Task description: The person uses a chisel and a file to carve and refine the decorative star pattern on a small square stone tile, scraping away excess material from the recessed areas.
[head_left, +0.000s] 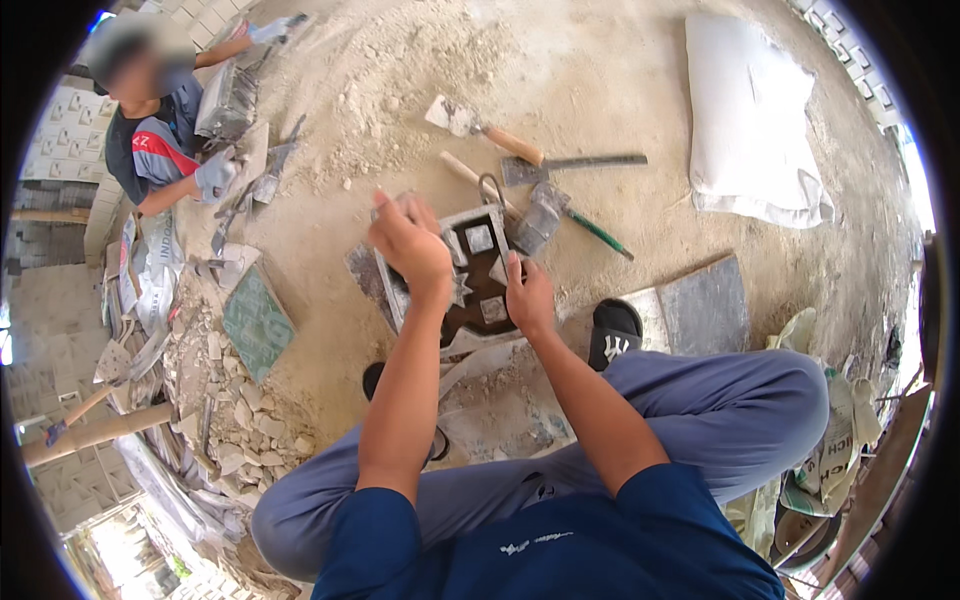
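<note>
Co-worker [150, 130], wearing gloves, was stationed far to the left of and beyond the person's hands, one gloved hand [215, 180] lowered towards the ground. Broken rubble [245, 435] was heaped left of the hands and somewhat nearer the body; a green tile [258, 325] lay at its upper edge, between the heap and the left hand. The left hand [408, 240] was raised over the left side of a metal mould [472, 217], its fingers curled; whether it enclosed anything could not be told. The mould, the object being handled, sat on the ground between and below the two hands, with pale square blocks [479, 239] standing in its dark interior. Just beyond the hands lay a trowel [513, 147] with a wooden handle, a hammer [540, 217] with a green handle, and a dark flat bar [605, 161]. The right hand [530, 295] gripped the mould's right wall, thumb at the rim and fingers outside. Right of that hand and slightly nearer the body was a black sandal [613, 335]; farther right lay a dark slab [705, 308]. A white sack [750, 120] lay flat beyond and to the right of both hands.
</note>
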Demonstrator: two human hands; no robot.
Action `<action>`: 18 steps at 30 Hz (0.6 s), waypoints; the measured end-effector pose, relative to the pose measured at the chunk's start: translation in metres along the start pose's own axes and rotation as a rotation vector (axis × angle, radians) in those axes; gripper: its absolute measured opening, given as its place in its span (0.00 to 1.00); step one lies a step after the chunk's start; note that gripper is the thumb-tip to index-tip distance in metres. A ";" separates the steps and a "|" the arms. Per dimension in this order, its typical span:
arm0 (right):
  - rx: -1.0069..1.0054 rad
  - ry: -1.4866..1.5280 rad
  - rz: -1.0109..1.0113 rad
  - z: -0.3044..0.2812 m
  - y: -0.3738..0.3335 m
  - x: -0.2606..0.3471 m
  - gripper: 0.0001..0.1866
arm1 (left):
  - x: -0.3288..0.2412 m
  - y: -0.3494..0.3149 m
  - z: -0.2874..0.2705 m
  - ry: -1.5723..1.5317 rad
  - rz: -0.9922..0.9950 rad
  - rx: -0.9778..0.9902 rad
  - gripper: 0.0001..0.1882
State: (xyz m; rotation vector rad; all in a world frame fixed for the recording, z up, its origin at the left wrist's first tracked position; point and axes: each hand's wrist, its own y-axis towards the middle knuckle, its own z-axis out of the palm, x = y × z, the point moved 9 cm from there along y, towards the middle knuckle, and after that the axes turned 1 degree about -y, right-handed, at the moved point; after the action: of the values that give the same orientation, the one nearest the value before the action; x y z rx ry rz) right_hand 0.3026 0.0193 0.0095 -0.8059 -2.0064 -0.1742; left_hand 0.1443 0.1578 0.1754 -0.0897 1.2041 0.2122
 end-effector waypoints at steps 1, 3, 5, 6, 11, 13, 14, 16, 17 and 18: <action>0.008 -0.009 0.016 -0.003 -0.003 -0.004 0.30 | -0.013 -0.006 0.004 -0.051 0.022 0.010 0.30; 0.036 -0.020 0.012 -0.004 0.002 0.003 0.30 | -0.018 -0.008 0.004 -0.096 0.057 0.015 0.30; 0.069 0.045 -0.011 0.004 -0.002 0.013 0.30 | 0.008 0.015 0.003 0.045 0.075 0.064 0.32; 0.038 0.032 -0.013 0.003 0.004 0.002 0.30 | 0.020 0.015 -0.006 0.018 0.026 -0.123 0.32; 0.028 0.023 0.003 -0.006 -0.001 0.008 0.30 | -0.011 -0.005 0.001 0.016 0.131 -0.021 0.33; 0.070 -0.004 -0.003 -0.001 0.005 0.006 0.30 | 0.016 0.000 0.010 0.047 0.040 0.134 0.32; 0.045 -0.015 -0.024 0.002 0.007 0.006 0.30 | 0.026 0.007 0.006 0.032 0.025 0.110 0.32; 0.040 -0.032 -0.027 -0.003 0.006 0.008 0.23 | 0.021 0.007 0.017 0.040 0.022 0.217 0.32; 0.047 -0.035 -0.050 -0.005 0.001 0.011 0.23 | 0.017 0.004 0.027 0.054 0.008 0.337 0.32; -0.099 -0.033 -0.231 -0.020 -0.004 0.024 0.20 | 0.030 0.009 0.022 0.116 -0.065 0.447 0.32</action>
State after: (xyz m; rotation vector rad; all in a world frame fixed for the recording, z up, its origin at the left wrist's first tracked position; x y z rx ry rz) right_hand 0.3058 0.0192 0.0410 -0.6395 -2.1329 -0.3982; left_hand 0.1731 0.1740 0.1555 0.2523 1.3367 -0.1233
